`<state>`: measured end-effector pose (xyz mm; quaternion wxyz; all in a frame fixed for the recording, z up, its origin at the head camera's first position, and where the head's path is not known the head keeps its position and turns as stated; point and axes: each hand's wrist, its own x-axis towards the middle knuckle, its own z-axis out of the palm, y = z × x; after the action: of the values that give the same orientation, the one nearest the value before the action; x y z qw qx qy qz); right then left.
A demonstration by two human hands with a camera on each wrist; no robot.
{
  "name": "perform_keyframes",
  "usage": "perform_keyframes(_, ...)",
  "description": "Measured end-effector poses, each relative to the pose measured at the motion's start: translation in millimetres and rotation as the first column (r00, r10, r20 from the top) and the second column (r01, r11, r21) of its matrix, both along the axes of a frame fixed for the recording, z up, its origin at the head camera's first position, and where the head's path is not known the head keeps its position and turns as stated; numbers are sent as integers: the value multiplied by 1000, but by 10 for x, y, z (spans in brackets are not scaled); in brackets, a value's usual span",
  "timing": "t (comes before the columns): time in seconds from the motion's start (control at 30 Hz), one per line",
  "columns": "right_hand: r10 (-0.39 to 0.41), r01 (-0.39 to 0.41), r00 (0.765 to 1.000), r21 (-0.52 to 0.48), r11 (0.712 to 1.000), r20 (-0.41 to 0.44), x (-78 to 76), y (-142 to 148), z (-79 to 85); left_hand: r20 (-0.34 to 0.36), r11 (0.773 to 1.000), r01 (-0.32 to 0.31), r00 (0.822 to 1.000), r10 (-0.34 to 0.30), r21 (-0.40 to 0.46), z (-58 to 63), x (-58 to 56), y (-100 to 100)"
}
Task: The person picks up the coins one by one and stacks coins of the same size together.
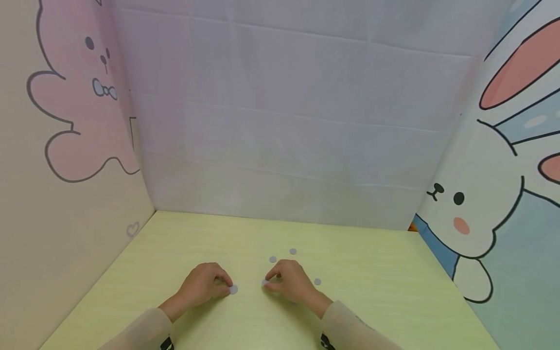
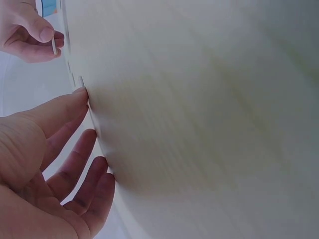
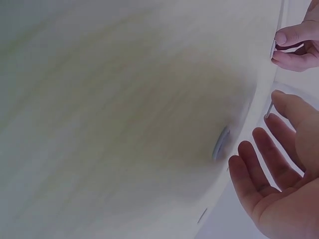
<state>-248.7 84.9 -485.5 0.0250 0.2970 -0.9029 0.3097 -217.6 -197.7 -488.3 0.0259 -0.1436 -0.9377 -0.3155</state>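
My left hand (image 1: pixel 205 282) pinches the edge of a small grey disc (image 1: pixel 234 289) between thumb and forefinger, low over the table. In the left wrist view this disc (image 2: pixel 81 82) stands out past the thumb tip, with the other fingertips right at the tabletop. To its right, my right hand (image 1: pixel 292 282) holds another thin grey disc (image 1: pixel 264 283) by thumb and forefinger. The right wrist view shows that disc (image 3: pixel 269 109) edge-on, the other fingers loosely spread. A gap separates the two hands. One more disc (image 3: pixel 221 143) lies beneath the right hand, mostly hidden in the head view.
Beyond the right hand lie two grey discs, one nearer (image 1: pixel 273 259) and one farther (image 1: pixel 293 251); another disc (image 1: pixel 317 282) is right of the wrist. The pale yellow table (image 1: pixel 372 272) meets a white back cloth (image 1: pixel 280 121) and side panels with cartoon animals.
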Motion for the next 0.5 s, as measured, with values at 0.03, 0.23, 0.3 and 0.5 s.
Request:
perform_keyframes(0.03,-3,3,1000,2,1000,3,0,-12,-4,-1,1000,1,1000,-1,-1,2,1,-1)
perform_keyframes(0.23,-3,3,1000,-6,1000,25,13,-94,6,10,1000,-6,1000,6,2,14,4,5)
perform_keyframes(0.3,-5,5,999,-11,1000,32,16,-124,11,13,1000,-13,1000,13,-1,17,6,10)
perform_keyframes(0.5,-6,6,1000,-6,1000,23,4,-207,0,14,1000,-15,1000,15,-4,17,3,12)
